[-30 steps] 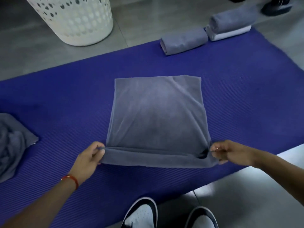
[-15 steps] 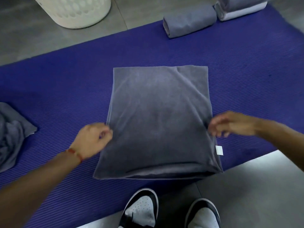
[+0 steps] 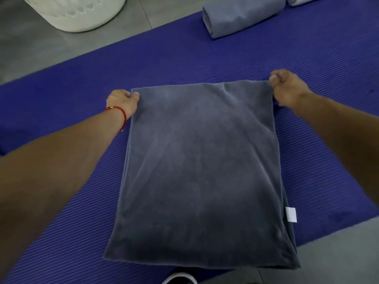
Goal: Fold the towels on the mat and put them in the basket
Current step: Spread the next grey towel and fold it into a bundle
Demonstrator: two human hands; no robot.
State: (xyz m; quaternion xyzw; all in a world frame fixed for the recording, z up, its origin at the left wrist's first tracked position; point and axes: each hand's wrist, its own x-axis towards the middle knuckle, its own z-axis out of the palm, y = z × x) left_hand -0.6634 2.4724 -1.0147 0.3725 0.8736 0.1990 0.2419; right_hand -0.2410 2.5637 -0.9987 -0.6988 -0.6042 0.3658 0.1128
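Hands (image 3: 123,101) now at towel's (image 3: 201,171) far corners

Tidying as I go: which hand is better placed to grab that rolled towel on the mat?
Right. The right hand sits nearer the rolled towel at the mat's far right; the left hand is farther off.

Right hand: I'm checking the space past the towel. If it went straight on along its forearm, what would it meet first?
Probably only bare mat. The right hand points up-left; the rolled grey towel lies further on, though depth is unclear.
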